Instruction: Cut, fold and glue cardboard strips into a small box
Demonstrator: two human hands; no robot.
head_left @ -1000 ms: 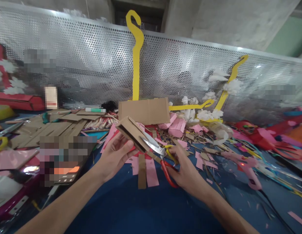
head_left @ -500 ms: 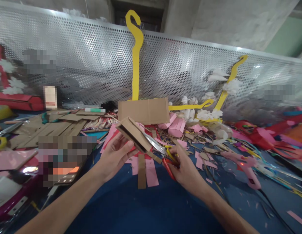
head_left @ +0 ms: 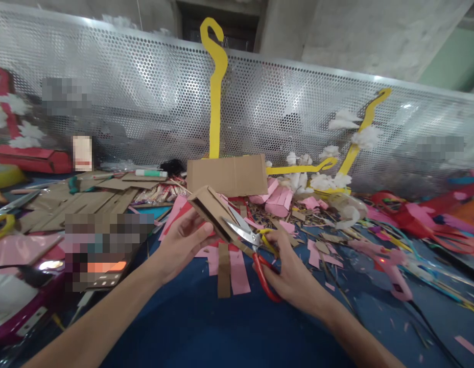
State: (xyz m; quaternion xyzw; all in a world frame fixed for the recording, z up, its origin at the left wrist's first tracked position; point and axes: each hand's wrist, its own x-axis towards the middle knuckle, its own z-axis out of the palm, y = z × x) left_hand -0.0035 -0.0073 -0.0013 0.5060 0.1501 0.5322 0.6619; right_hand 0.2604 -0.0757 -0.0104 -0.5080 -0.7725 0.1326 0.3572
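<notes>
Rear barrier: perforated grey metal panel, standing along the back of the work area.
Work surface: dark blue counter, strewn with paper and cardboard scraps.
Hooked piece: tall flat yellow strip with a curved top, upright before the panel.
Backing piece: flat brown cardboard rectangle, standing at the strip's foot.
Left hand: bare left hand, pinching a narrow open-sided brown cardboard box between thumb and fingers.
Right hand: bare right hand, fingers wrapped around metal scissors with red and yellow handles.
Box position: tilted above the counter, between the hands, in front of the cardboard rectangle.
Scissor blades: parted, at the box's right end; they appear to straddle one wall.
Glue gun: pink pistol-shaped tool, lying right of the right hand, small red light lit.
Strips: narrow brown cardboard strip beside pink paper strip, below the box.
</notes>
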